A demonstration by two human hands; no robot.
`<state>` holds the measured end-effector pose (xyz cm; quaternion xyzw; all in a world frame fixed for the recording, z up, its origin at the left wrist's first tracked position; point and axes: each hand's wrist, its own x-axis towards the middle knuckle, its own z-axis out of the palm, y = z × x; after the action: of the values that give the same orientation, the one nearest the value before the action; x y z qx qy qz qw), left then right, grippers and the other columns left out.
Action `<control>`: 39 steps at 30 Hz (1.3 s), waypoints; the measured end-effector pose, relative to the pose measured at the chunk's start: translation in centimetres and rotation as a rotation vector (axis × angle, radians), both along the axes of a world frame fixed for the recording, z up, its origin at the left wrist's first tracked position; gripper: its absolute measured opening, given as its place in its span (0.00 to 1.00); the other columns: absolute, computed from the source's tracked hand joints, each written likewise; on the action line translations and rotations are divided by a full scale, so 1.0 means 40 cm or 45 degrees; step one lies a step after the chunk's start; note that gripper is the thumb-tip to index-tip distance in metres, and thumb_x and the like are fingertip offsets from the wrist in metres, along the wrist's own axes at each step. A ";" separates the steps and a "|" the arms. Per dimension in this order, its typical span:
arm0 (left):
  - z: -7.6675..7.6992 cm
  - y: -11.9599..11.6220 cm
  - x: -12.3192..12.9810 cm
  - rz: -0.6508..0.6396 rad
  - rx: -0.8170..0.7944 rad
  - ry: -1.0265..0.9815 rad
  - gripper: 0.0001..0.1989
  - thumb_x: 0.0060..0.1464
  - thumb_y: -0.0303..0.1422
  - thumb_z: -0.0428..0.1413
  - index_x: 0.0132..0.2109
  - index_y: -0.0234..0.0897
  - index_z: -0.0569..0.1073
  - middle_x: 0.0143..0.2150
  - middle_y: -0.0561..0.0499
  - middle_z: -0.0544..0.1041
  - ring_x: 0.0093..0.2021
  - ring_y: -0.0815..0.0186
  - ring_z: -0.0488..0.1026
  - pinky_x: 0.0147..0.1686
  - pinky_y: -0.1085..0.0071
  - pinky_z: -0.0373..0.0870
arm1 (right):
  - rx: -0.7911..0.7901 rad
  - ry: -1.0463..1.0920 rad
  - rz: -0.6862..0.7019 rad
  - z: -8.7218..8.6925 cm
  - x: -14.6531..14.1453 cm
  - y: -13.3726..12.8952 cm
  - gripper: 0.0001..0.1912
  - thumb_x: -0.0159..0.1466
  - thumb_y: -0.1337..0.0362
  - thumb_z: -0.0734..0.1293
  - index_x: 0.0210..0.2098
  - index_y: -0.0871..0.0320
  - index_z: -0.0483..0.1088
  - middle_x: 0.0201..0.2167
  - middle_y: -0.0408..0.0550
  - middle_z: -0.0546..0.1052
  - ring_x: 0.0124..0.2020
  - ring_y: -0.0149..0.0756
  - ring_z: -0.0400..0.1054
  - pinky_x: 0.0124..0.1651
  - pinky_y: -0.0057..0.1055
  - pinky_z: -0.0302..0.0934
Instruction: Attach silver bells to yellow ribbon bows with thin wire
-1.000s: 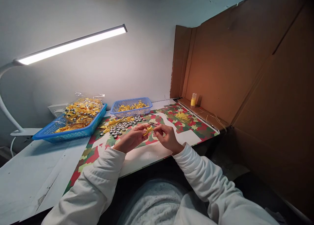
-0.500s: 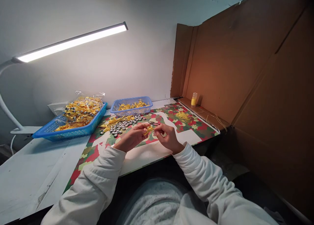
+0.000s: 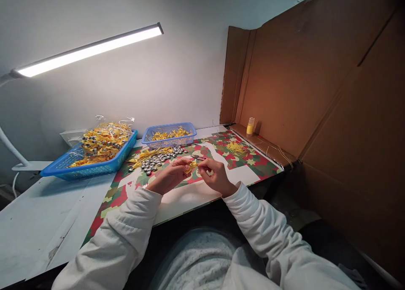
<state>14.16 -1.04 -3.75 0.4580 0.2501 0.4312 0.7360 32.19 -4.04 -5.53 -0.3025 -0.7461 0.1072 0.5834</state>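
Observation:
A small yellow ribbon piece (image 3: 191, 166) is pinched between the fingers of my left hand (image 3: 172, 175), above the patterned mat. My right hand (image 3: 215, 176) has its fingers closed at the right side of that piece; a dark, thin tool (image 3: 198, 158) shows just above these fingers. Whether the right fingers grip the ribbon or the tool is too small to tell. Left of my hands, silver round beads (image 3: 152, 163) lie in a heap beside yellow ribbon pieces with stems (image 3: 139, 158).
A blue basket (image 3: 95, 172) with a bag of yellow ribbon pieces stands at the left, a smaller basket (image 3: 169, 143) behind the beads. Yellow strings (image 3: 236, 148) and a yellow bottle (image 3: 250, 127) are at the right, by a cardboard wall (image 3: 303, 83). A lamp (image 3: 91, 49) hangs over the left.
The view has tilted slightly. Both hands stay together around the yellow piece, with only slight finger movement.

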 end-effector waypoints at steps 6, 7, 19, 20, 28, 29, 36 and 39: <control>0.005 -0.003 0.001 -0.004 -0.007 0.012 0.07 0.40 0.23 0.65 0.29 0.34 0.76 0.28 0.53 0.74 0.29 0.72 0.69 0.32 0.75 0.66 | 0.025 -0.001 -0.011 0.001 0.001 0.000 0.07 0.60 0.71 0.61 0.29 0.57 0.69 0.24 0.43 0.72 0.23 0.28 0.60 0.28 0.27 0.58; 0.006 -0.004 0.002 0.002 -0.008 0.016 0.07 0.39 0.23 0.65 0.29 0.34 0.76 0.28 0.53 0.74 0.28 0.72 0.69 0.32 0.75 0.66 | 0.031 0.001 -0.007 0.001 0.001 0.000 0.07 0.60 0.71 0.61 0.29 0.57 0.69 0.24 0.43 0.72 0.23 0.28 0.60 0.28 0.27 0.58; -0.004 0.000 -0.002 0.012 0.011 0.093 0.04 0.41 0.24 0.63 0.28 0.34 0.76 0.26 0.53 0.71 0.28 0.72 0.67 0.30 0.76 0.64 | 0.054 -0.141 0.002 -0.005 0.013 0.007 0.07 0.61 0.71 0.61 0.31 0.56 0.69 0.27 0.44 0.72 0.28 0.31 0.64 0.32 0.29 0.60; -0.004 0.000 -0.002 0.010 0.005 0.094 0.04 0.41 0.24 0.63 0.28 0.34 0.76 0.26 0.53 0.71 0.28 0.72 0.67 0.30 0.75 0.64 | 0.062 -0.149 0.002 -0.005 0.014 0.008 0.07 0.62 0.71 0.60 0.32 0.56 0.69 0.27 0.44 0.72 0.28 0.31 0.65 0.32 0.29 0.60; 0.004 -0.005 0.003 -0.002 -0.032 0.113 0.05 0.39 0.23 0.63 0.27 0.34 0.76 0.25 0.54 0.70 0.27 0.73 0.65 0.30 0.76 0.63 | 0.178 -0.214 -0.008 -0.004 0.016 0.017 0.09 0.65 0.71 0.59 0.33 0.56 0.68 0.27 0.46 0.72 0.32 0.34 0.66 0.36 0.31 0.62; 0.003 -0.005 0.004 0.004 -0.038 0.114 0.05 0.38 0.23 0.64 0.27 0.34 0.76 0.25 0.54 0.70 0.27 0.73 0.65 0.30 0.76 0.63 | 0.183 -0.214 -0.010 -0.005 0.016 0.018 0.09 0.65 0.71 0.58 0.33 0.56 0.68 0.27 0.46 0.72 0.32 0.34 0.66 0.36 0.31 0.61; -0.002 -0.003 0.005 0.008 -0.027 0.098 0.05 0.40 0.24 0.64 0.27 0.34 0.75 0.25 0.54 0.70 0.27 0.73 0.66 0.30 0.76 0.64 | 0.153 -0.166 -0.022 -0.010 0.005 0.015 0.08 0.65 0.70 0.59 0.32 0.56 0.68 0.28 0.46 0.72 0.32 0.34 0.66 0.36 0.31 0.61; 0.001 -0.005 0.006 0.007 -0.014 0.104 0.06 0.40 0.23 0.64 0.28 0.33 0.75 0.26 0.54 0.71 0.27 0.73 0.67 0.30 0.76 0.64 | 0.126 -0.104 -0.008 -0.009 0.000 0.012 0.08 0.64 0.71 0.59 0.32 0.57 0.67 0.27 0.45 0.72 0.31 0.33 0.66 0.36 0.30 0.61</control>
<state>14.40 -1.25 -3.73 0.4703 0.2835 0.4128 0.7267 32.18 -3.56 -5.91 -0.2797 -0.7727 0.0558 0.5671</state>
